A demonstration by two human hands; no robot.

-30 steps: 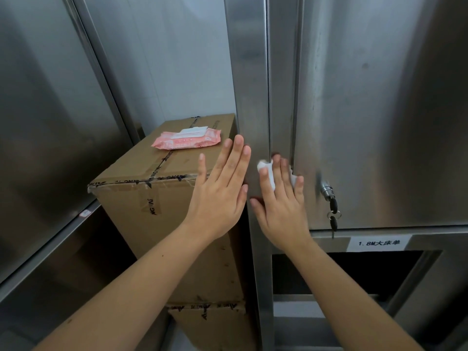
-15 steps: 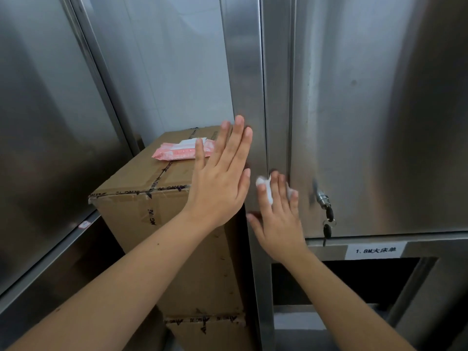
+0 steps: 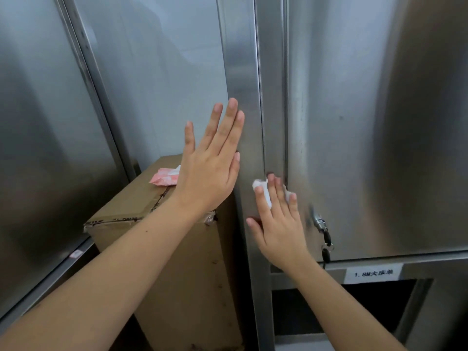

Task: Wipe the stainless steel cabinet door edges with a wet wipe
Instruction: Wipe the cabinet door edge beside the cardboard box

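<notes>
Far left, a pink wipe pack [image 3: 163, 177] lies on top of a taped cardboard box [image 3: 141, 214] that stands against the steel wall panels. The left hand [image 3: 210, 168] is next: released, fingers straight and close together, holding nothing. Its fingertips lie along the left edge of the steel upright [image 3: 240, 72], apparently bracing there, though contact is hard to confirm.

Right of the upright, the wet wipe [image 3: 257, 184] is bunched beneath the right hand [image 3: 281, 224], white showing on both sides of the fingers. That hand does not clench it; 4 fairly straight fingers press it flat onto the metal, right at the seam where the cabinet door [image 3: 354, 122] meets the frame. The thumb is spread low on the upright. Just right of the hand sit the door's lock [image 3: 319, 222] and hanging keys [image 3: 326, 252], with a white label [image 3: 373, 273] below the door.

The step in hand looks like wiping the door's left vertical edge, near its lower part. The long stretch of edge above likely remains, so the next move calls for steady pressure while sliding the wipe along the seam and staying clear of the keys.
</notes>
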